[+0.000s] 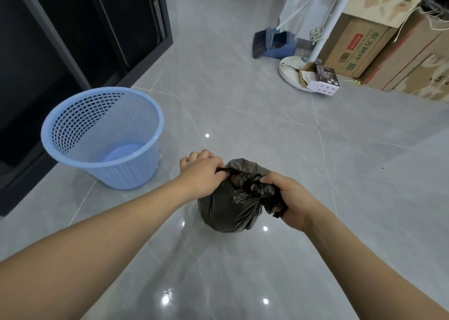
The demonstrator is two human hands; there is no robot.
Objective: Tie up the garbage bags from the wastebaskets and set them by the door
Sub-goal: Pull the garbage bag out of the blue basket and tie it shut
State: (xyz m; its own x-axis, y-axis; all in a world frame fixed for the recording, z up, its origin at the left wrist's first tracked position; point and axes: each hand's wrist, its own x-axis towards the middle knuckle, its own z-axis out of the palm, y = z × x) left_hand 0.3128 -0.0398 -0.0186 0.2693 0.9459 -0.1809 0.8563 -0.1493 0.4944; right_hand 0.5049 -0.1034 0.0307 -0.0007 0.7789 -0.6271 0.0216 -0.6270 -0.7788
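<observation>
A small black garbage bag [230, 210] sits bulging on the grey tiled floor in front of me. Its top is twisted into a knot between my hands. My left hand [202, 173] grips one black end of the bag's top on the left side. My right hand [289, 198] is closed on the other twisted end at the right. To the left stands a light blue mesh wastebasket [104, 137], upright, with no bag in it.
A dark cabinet with a black frame [73, 40] runs along the left. At the back right are a blue dustpan and broom [272, 42], a white stand base [291, 74], a small box [323, 81] and stacked cardboard boxes [388, 49].
</observation>
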